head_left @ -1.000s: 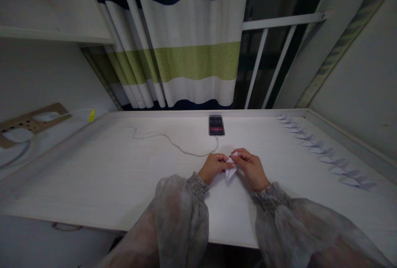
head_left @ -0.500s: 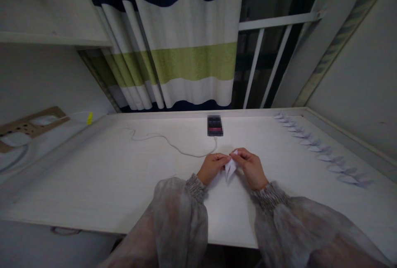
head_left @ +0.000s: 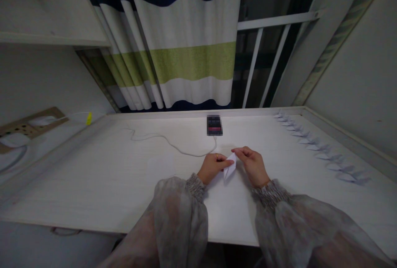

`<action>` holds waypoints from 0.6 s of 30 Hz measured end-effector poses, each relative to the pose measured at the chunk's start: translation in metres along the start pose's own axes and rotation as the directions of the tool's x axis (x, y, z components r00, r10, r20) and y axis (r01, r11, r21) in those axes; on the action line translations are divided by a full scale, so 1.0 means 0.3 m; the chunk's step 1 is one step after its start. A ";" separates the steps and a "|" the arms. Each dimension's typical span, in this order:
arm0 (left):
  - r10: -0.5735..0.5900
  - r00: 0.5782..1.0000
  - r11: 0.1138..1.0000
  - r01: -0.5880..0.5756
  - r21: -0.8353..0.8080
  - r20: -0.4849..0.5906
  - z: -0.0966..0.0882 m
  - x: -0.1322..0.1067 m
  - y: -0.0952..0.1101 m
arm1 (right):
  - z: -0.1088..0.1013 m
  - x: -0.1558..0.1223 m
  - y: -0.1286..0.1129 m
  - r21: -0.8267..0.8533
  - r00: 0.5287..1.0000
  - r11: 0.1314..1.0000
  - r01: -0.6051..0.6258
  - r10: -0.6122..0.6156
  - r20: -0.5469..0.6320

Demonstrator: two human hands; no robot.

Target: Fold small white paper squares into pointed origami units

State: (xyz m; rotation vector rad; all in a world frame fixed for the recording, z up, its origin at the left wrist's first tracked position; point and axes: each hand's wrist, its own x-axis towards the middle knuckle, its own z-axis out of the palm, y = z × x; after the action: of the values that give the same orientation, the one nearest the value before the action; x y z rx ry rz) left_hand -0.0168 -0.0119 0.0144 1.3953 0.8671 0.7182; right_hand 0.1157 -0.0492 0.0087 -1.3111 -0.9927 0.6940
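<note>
A small piece of folded white paper is held above the white desk, its narrow end toward me. My left hand pinches its left side between thumb and fingers, and a ring shows on one finger. At the paper's upper tip, my right hand has thumb and forefinger pressed together. Along the desk's right side runs a row of several folded paper cranes, well apart from my hands.
A phone-like dark device, blurred out, lies near the back edge with a white cable trailing left. A faint sheet of white paper lies left of my hands. A power strip is at the far left. A striped curtain hangs behind.
The folded paper has turned slightly and shows a flatter face. My left thumb lies further across it, and my right fingers have shifted to its top tip.
</note>
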 end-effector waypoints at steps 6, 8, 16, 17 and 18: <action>-0.005 1.000 0.999 0.006 0.054 -0.016 0.003 0.005 -0.003 | 0.019 0.003 0.015 -0.004 0.996 0.997 -0.080 0.080 -0.044; 0.004 1.000 0.998 -0.003 0.064 -0.009 0.006 0.005 -0.007 | 0.024 0.002 0.008 -0.039 0.994 0.995 -0.092 0.089 -0.057; 0.044 0.998 0.999 -0.043 0.020 -0.039 -0.001 0.013 -0.026 | 0.018 0.002 -0.020 -0.136 0.997 0.990 0.028 -0.018 0.079; 0.055 0.998 0.998 -0.055 -0.002 -0.045 -0.001 0.015 -0.026 | 0.019 -0.001 -0.024 -0.127 0.992 0.992 0.027 -0.011 0.123; 0.060 0.997 0.998 -0.062 -0.031 -0.048 -0.001 0.016 -0.026 | 0.021 -0.004 -0.026 -0.115 0.987 0.993 0.020 -0.002 0.161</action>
State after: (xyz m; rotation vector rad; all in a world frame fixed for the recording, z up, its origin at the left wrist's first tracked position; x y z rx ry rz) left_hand -0.0151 -0.0083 0.0063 1.3852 0.8487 0.8116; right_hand 0.1086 -0.0487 0.0159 -1.3653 -1.1846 0.7516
